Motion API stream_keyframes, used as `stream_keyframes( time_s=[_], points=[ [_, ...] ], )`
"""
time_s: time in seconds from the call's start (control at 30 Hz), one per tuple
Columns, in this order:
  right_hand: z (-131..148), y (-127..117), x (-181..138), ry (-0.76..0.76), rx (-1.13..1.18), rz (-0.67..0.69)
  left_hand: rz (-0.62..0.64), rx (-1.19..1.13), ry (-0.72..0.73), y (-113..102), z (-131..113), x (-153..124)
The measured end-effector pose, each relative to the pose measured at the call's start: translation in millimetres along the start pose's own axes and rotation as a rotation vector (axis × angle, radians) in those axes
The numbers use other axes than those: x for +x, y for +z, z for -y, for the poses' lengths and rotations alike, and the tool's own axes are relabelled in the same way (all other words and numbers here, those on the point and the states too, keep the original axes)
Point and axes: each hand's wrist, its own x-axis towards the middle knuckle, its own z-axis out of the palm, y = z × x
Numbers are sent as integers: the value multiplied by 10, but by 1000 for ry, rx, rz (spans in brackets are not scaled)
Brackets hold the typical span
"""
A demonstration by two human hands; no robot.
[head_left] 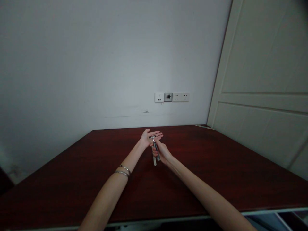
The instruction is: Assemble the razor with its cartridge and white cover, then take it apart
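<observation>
My left hand (148,137) is turned palm up above the table, its fingers stretched out to the right. My right hand (162,152) is closed round the handle of a razor (156,148). The razor's dark, wide head lies over my left palm; whether it touches the skin I cannot tell. Just beside the handle is a narrow, pale, flat strip (154,161) with a rounded end and a small hole. Its upper part is hidden by my right fingers, and whether it rests on the table or is held is unclear.
Under both hands is a dark red-brown wooden table (96,160). Behind it rises a white wall with a row of sockets (181,97). A pale panelled door (262,83) stands along the right side. A thin strip (204,127) lies at the table's back right corner.
</observation>
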Motion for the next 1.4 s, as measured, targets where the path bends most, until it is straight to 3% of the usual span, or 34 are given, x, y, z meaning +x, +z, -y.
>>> stream_keyframes(
  time_s=[0.23, 0.5, 0.63, 0.97, 1.23, 1.4],
  points=[
    [-13, 41, 10, -47, -59, -146, 2, -95, -2, 77, 38, -131],
    [-31, 16, 11, -88, -74, -163, 1, -36, 28, 57, 74, -118],
    [-15, 27, -10, -97, -60, -130, -24, 20, 27, -98, 31, -34],
    [-41, -16, 41, -113, -73, -77, -202, 436, 69, -862, -138, -84],
    [-38, 0, -1, -117, -67, -83, -206, 504, 63, -954, -170, -94],
    [-48, -68, 66, -161, -33, -56, -374, 612, 237, -825, -214, -117]
  ],
)
